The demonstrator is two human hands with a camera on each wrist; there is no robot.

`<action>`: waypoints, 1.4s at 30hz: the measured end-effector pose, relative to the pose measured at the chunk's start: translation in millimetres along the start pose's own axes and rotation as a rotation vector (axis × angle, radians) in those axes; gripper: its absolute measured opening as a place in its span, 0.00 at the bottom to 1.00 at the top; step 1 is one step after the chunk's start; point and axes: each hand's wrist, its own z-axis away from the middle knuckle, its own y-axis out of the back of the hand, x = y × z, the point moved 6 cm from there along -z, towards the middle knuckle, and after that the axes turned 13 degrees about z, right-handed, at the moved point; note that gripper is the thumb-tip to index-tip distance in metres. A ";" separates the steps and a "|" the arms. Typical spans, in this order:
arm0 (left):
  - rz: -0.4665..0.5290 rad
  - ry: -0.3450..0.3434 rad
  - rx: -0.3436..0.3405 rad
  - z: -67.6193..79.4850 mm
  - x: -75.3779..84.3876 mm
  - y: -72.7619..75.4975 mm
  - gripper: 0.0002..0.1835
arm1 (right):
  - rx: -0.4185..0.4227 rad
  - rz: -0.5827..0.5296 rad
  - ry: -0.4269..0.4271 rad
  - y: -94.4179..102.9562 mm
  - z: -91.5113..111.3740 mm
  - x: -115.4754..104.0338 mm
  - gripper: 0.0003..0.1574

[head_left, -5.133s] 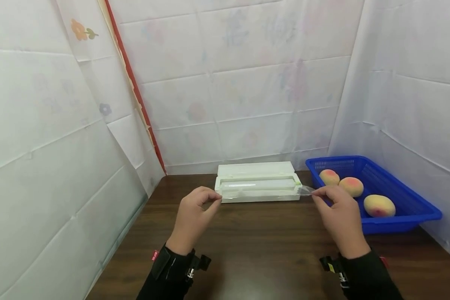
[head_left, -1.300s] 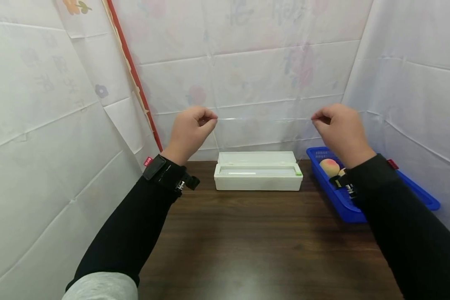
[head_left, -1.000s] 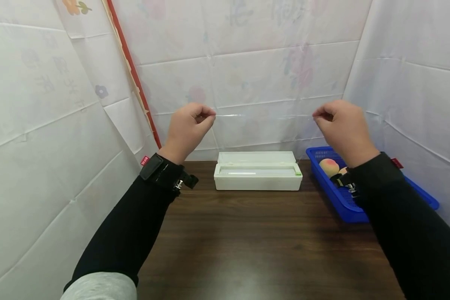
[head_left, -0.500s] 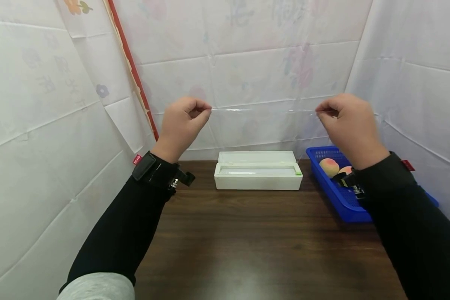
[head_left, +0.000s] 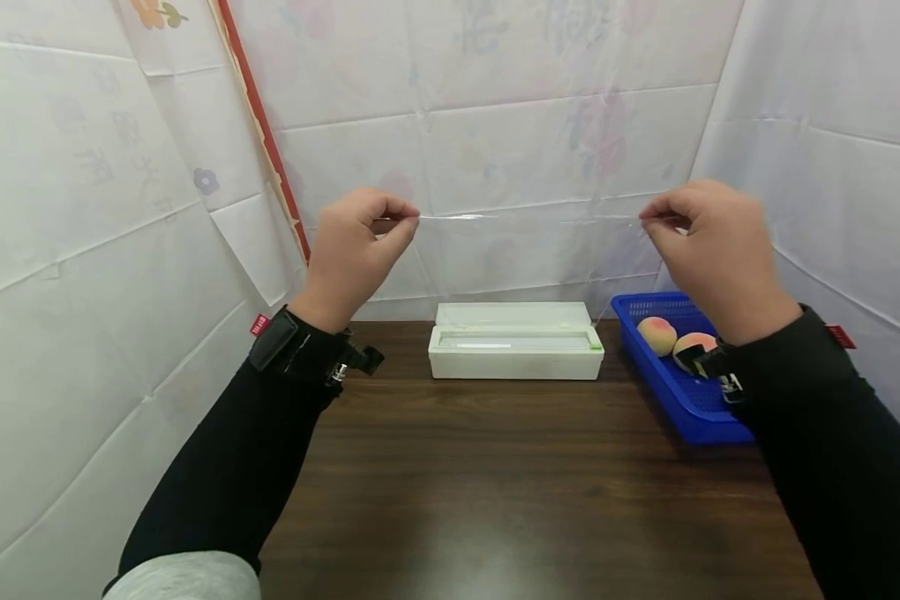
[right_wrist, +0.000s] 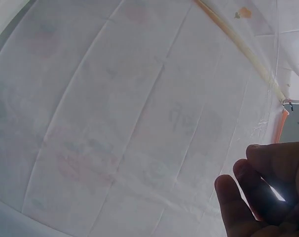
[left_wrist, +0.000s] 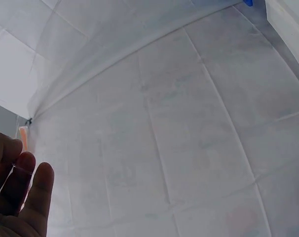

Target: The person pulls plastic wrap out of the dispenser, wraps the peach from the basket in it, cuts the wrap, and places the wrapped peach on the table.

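A sheet of clear cling film [head_left: 461, 217] is stretched between my two raised hands, its top edge catching the light. My left hand [head_left: 356, 254] pinches one corner between thumb and forefinger. At the other corner my right hand [head_left: 716, 246] pinches in the same way. Below and between them stands a white cling film dispenser [head_left: 516, 365], lid [head_left: 513, 314] tipped back, with the roll [head_left: 487, 343] partly visible inside. The transparent sheet hangs down towards the dispenser. In the wrist views, thumb and fingertips meet on the left hand [left_wrist: 23, 185] and the right hand [right_wrist: 268, 187].
To the right, a blue plastic basket [head_left: 656, 375] holds peaches [head_left: 656, 335], partly covered by my right forearm. The dark wooden table [head_left: 487, 475] runs up to white sheeting [head_left: 510, 158] at the back, with more sheeting on both sides.
Since the oldest frame both hands have risen from dispenser height, drawing the film upward. Over the last second they have moved slightly higher and farther apart, pulling the film's edge tauter.
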 end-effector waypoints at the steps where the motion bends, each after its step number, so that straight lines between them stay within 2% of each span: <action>1: -0.006 -0.008 0.004 -0.2 1.2 0.7 0.06 | 0.002 0.003 -0.001 1.1 0.1 0.0 0.10; 10: 0.018 -0.054 0.035 2.2 10.3 5.6 0.06 | 0.015 0.007 -0.011 11.1 2.9 -3.4 0.10; 15: -0.003 -0.088 0.055 3.2 17.3 10.1 0.06 | 0.040 0.007 0.003 19.6 4.3 -6.5 0.09; 27: -0.017 -0.202 0.077 6.2 32.9 14.7 0.06 | 0.077 0.001 0.027 36.5 11.0 -9.8 0.09; 36: -0.015 -0.231 0.077 8.0 47.8 19.7 0.06 | 0.113 0.012 0.039 49.3 18.4 -15.1 0.08; 39: -0.011 -0.235 0.073 13.5 53.5 21.7 0.05 | 0.108 0.018 0.059 53.8 23.3 -17.0 0.06; 42: -0.014 -0.249 0.042 26.3 59.9 23.7 0.05 | 0.085 0.015 0.082 58.0 34.9 -17.4 0.05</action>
